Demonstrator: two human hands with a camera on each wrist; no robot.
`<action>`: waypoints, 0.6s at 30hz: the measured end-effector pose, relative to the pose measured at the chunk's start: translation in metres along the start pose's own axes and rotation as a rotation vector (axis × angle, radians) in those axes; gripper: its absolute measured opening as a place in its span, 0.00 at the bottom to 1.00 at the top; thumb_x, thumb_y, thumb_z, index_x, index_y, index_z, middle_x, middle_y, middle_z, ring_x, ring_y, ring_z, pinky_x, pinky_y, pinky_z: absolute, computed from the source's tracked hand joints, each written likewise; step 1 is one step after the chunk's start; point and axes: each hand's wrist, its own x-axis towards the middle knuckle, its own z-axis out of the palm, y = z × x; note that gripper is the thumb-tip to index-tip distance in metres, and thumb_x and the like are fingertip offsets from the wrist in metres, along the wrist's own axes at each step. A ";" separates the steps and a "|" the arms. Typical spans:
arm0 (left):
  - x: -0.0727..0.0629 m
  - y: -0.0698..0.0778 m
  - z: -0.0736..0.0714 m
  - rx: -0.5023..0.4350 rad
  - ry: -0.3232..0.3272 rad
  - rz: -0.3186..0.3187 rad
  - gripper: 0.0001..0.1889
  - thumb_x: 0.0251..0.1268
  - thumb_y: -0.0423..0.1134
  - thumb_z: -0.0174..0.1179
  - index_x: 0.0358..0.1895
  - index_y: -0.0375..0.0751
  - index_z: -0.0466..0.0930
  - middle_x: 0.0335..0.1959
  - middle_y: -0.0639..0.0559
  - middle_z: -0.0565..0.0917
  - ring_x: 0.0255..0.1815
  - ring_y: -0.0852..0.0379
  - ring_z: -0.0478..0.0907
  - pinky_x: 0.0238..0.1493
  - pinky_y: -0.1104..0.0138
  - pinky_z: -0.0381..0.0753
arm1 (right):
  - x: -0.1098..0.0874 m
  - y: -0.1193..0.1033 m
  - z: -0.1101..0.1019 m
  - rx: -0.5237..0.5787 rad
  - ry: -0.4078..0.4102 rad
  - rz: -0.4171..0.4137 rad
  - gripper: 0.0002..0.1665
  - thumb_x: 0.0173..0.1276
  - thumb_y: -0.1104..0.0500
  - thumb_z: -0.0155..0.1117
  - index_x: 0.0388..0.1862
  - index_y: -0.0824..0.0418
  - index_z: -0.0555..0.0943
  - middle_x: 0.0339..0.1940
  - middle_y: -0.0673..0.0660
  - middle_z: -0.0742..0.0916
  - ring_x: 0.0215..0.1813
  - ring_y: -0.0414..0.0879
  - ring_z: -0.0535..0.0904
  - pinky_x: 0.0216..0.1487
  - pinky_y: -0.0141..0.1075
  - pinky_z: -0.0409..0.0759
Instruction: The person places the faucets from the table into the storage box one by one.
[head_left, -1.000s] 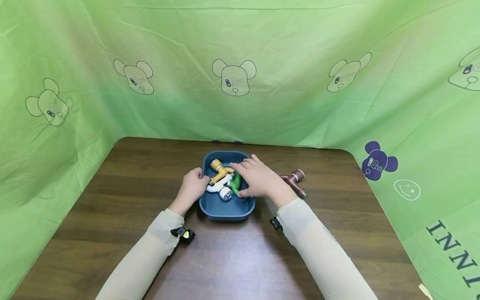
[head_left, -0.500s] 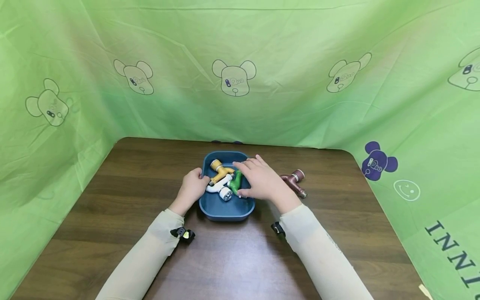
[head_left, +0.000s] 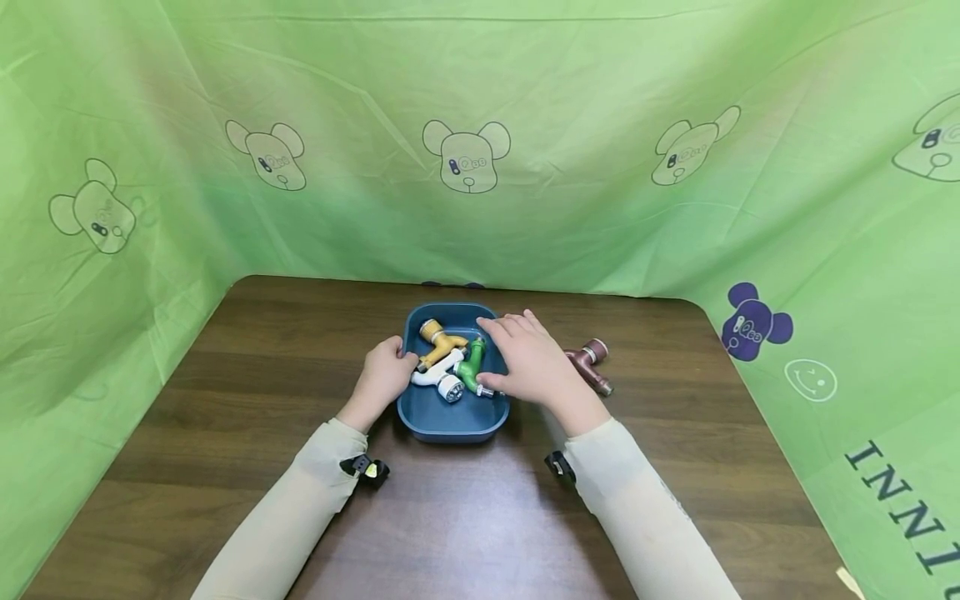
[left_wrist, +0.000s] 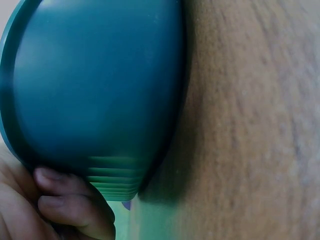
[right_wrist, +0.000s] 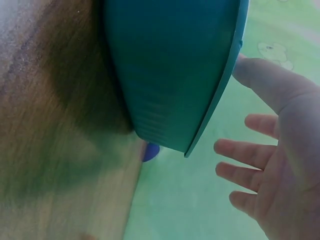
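Observation:
A blue plastic tub (head_left: 453,423) stands on the table with three taps inside: a yellow tap (head_left: 444,342), a white tap (head_left: 437,374) and a green tap (head_left: 470,364). My left hand (head_left: 383,375) pinches the tub's left rim, thumb over the edge, fingers curled against the outer wall in the left wrist view. Over the tub's right rim, my right hand (head_left: 531,364) is spread with nothing in it. Its thumb overlaps the metal end of the green tap in the head view. In the right wrist view the fingers (right_wrist: 245,152) are apart, beyond the rim.
A dark red tap (head_left: 590,363) lies on the wooden table (head_left: 450,533), right of the tub and close beside my right hand. Green printed cloth (head_left: 465,225) hangs behind the table and along both sides.
My right hand has drawn back to the right, off the green tap, which now shows more fully in the tub. My left hand stays at the rim.

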 end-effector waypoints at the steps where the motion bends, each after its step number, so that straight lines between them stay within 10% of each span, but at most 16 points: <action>1: 0.000 0.000 0.000 0.001 0.000 0.001 0.15 0.71 0.39 0.55 0.25 0.44 0.63 0.19 0.53 0.61 0.21 0.54 0.64 0.24 0.65 0.60 | -0.001 0.000 0.000 -0.001 0.006 0.003 0.54 0.62 0.35 0.71 0.80 0.56 0.63 0.72 0.63 0.76 0.77 0.61 0.65 0.82 0.56 0.47; 18: -0.001 0.001 -0.001 0.001 -0.006 -0.007 0.15 0.71 0.39 0.56 0.25 0.44 0.63 0.20 0.52 0.62 0.21 0.54 0.65 0.24 0.65 0.61 | -0.019 0.003 -0.002 0.033 0.120 0.065 0.52 0.62 0.34 0.70 0.78 0.56 0.65 0.70 0.61 0.78 0.75 0.61 0.67 0.80 0.58 0.52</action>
